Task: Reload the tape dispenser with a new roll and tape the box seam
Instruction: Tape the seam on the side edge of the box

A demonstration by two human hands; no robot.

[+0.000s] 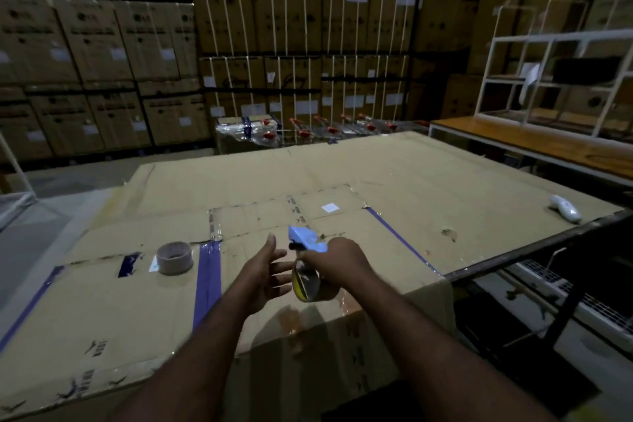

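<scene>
My right hand [337, 262] grips a blue tape dispenser [305, 238] above the cardboard box. A roll of clear tape [308, 283] hangs on the dispenser just below that hand. Beside it on the left, my left hand [265, 271] is held with fingers spread and nothing in it, close to the roll. A brown, nearly used-up tape roll [174, 258] stands on the box to the left. The flat cardboard box [113, 312] carries blue tape strips [207, 279], and its seam runs across near the dispenser.
A white handheld device [566, 208] lies at the right edge of the cardboard-covered table. A wooden bench with a white metal frame [534, 79] stands at the back right. Stacked cartons fill the background; red-handled trolleys [329, 128] sit behind the table.
</scene>
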